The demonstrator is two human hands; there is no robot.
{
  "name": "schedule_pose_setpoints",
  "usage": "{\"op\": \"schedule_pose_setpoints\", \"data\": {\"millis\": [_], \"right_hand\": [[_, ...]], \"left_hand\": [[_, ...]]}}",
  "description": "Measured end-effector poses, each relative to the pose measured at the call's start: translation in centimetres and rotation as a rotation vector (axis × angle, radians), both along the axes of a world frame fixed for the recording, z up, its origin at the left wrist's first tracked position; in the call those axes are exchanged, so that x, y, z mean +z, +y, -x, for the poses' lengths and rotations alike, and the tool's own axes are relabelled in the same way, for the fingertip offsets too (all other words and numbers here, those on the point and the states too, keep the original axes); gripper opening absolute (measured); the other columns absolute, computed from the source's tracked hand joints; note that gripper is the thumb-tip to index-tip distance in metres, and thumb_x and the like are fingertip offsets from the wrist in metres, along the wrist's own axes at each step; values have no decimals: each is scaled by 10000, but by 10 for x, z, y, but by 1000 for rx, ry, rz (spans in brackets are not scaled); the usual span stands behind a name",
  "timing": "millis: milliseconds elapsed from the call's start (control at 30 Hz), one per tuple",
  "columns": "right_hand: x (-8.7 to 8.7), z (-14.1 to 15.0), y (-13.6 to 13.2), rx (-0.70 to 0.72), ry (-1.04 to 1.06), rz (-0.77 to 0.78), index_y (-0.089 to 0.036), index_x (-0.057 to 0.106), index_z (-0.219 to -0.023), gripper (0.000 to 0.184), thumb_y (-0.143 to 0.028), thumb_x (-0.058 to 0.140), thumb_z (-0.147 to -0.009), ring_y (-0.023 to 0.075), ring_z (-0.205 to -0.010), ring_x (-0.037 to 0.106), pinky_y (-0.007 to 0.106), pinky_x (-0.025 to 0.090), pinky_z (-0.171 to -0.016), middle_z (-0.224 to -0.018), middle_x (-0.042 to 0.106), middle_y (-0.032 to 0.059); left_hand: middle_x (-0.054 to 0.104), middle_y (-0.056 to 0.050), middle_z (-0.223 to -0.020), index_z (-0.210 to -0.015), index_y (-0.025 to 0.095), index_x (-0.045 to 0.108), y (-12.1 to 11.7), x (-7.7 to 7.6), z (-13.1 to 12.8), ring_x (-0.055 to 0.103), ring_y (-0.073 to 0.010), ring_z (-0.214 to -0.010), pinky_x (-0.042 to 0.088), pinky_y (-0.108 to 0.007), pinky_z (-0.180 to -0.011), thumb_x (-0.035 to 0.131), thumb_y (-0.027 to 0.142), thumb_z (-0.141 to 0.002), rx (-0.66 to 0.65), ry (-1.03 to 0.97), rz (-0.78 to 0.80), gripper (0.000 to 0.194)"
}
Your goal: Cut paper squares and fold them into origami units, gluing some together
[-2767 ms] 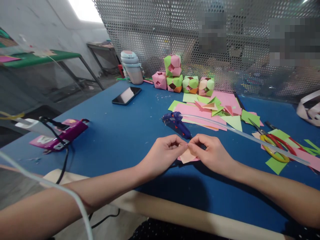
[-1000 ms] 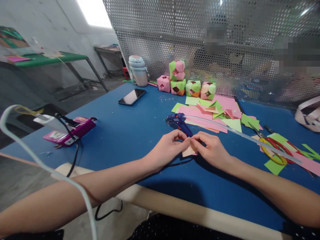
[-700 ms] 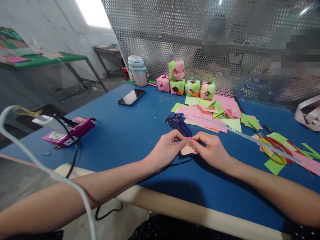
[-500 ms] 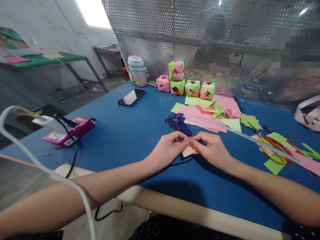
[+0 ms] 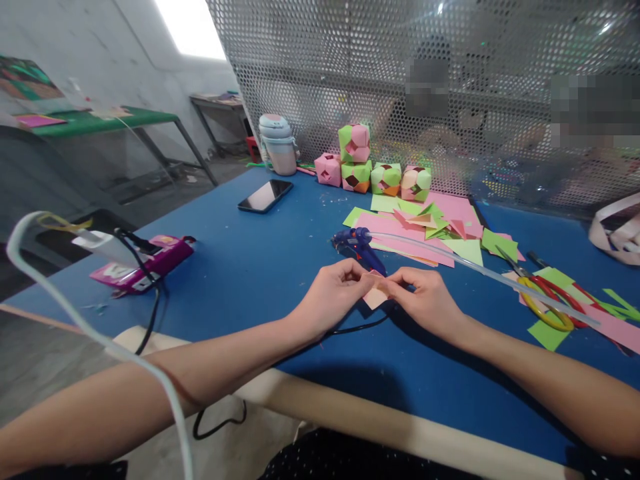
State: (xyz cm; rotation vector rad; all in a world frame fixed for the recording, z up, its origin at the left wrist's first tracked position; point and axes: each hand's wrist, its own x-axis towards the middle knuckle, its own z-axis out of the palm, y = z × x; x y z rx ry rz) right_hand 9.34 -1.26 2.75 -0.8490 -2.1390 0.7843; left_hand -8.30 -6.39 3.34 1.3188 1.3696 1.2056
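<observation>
Between my two hands is a small piece of folded paper (image 5: 375,298), peach with some pink, held above the blue table. My left hand (image 5: 337,293) pinches its left side between thumb and fingers. On its right side, the thumb and fingers of my right hand (image 5: 423,299) are closed as well; the fingers hide part of the folds. Just beyond my hands a blue glue gun (image 5: 363,248) lies on the table, a long clear glue stick (image 5: 465,260) running out from its back to the right.
Folded paper cubes (image 5: 357,177) stand by a perforated metal screen (image 5: 310,80), beside a bottle (image 5: 278,150) and a phone (image 5: 265,196). Loose coloured paper (image 5: 395,230) and scissors (image 5: 545,307) lie to the right. A power strip (image 5: 145,263) with cables sits at left; a white cable (image 5: 100,333) crosses my left forearm.
The fingers have shifted slightly on the folded paper, and more of its peach face shows between them. The whole view has moved a little; the other things stay in place.
</observation>
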Motion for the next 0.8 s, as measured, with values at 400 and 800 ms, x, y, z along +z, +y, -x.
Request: {"op": "schedule_pose_setpoints", "data": {"millis": [400,800], "right_hand": [[-6,40,51,-54,-190,-46,-149,631,-1086,379,-380,639,-785,231,-875,628,360,482,-749,-1045,689,119],[-8,27,38,-86,-34,22,-172,598,-1028,229,-276,528,-836,163,-680,577,293,448,-610,-846,664,35]], "left_hand": [[573,17,-661,-700,157,561,1,25,32,515,-92,-605,390,-219,-567,666,260,-752,135,-23,-110,156],[569,7,-615,-635,162,534,32,2,74,515,-104,-559,399,-234,-528,650,232,-703,237,73,-64,151]]}}
